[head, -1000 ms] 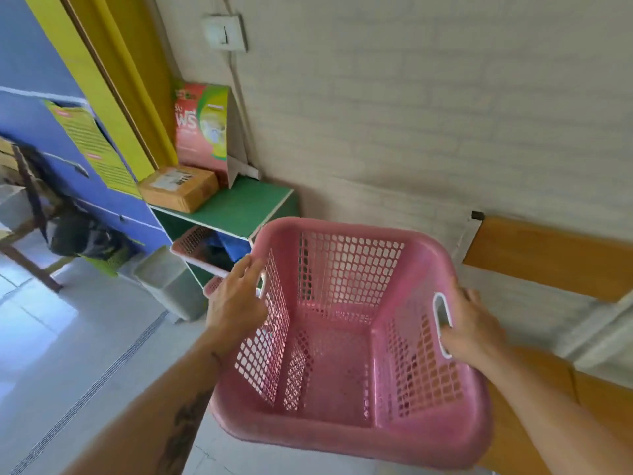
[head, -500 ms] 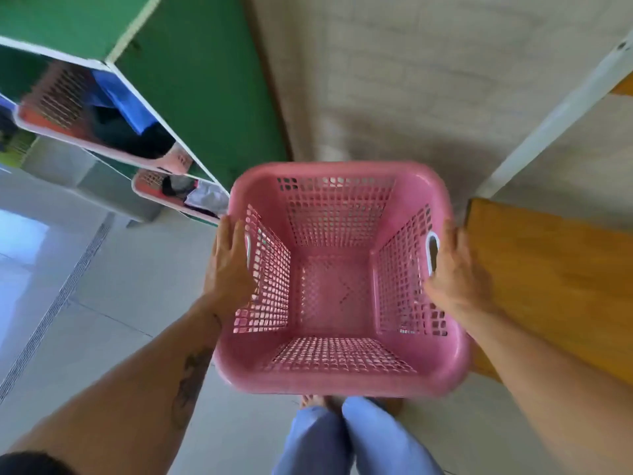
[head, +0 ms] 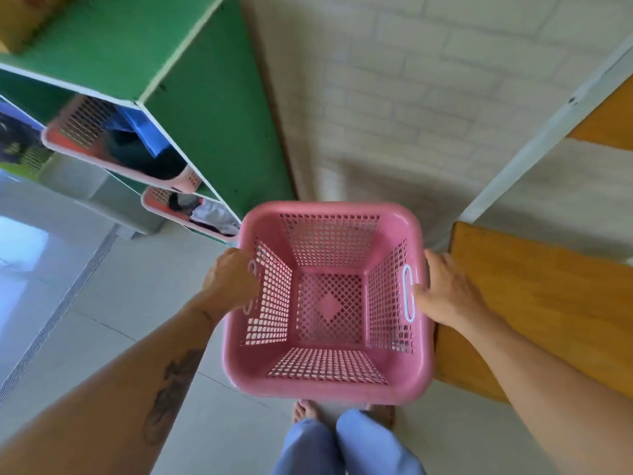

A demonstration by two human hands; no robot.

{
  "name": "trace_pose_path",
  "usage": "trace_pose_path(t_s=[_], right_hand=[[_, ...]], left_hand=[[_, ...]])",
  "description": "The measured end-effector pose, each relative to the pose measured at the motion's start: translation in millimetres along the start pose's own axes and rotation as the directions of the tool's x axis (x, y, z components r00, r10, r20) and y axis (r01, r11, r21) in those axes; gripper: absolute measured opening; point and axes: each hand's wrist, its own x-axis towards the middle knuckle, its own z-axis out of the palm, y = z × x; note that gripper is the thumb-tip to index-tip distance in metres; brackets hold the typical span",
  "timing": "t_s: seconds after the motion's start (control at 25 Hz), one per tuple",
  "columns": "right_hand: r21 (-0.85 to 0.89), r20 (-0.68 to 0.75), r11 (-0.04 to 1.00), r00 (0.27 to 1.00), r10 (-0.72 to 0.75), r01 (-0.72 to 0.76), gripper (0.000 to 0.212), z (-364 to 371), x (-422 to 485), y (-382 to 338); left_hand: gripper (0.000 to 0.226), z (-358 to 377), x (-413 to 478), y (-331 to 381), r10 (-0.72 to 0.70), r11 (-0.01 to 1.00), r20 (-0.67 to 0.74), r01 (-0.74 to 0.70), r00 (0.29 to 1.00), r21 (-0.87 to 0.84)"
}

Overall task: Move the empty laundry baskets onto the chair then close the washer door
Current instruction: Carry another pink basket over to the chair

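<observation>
Empty pink perforated plastic laundry basket (head: pixel 329 303) upright above floor, left hand (head: pixel 231 281) grasping 9 o'clock handle, right hand (head: pixel 445 289) grasping 3 o'clock handle.

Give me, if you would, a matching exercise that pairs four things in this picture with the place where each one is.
Things
1. pink basket
2. green shelf unit
3. wooden chair seat
4. blue trouser legs

Places
A. at the bottom edge, under the held basket
B. upper left, with filled baskets inside
C. in the middle, gripped by the left hand and the right hand
D. on the right, just beyond the right hand

Pairs: 1-C, 2-B, 3-D, 4-A
</observation>
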Motion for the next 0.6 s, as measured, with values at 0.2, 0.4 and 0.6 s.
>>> trace_pose_path(t_s=[0.2,0.4,0.6], right_hand=[[0.093,-0.013,0.995,0.999,-0.043,0.044,0.067,-102,-83,-34],[0.143,-0.118,0.988,0.992,-0.039,0.056,0.068,-171,-179,-31],[0.243,-0.284,0.966,0.947,0.152,-0.082,0.066,-185,-294,-2]], left_hand=[[0.029,-92,-99,55,0.128,0.978,-0.072,-0.137,0.989,-0.156],[0.037,-150,-180,96,0.284,0.910,-0.071,-0.292,0.956,-0.293],[0.037,-166,-225,126,0.536,0.820,-0.007,-0.523,0.844,-0.233]])
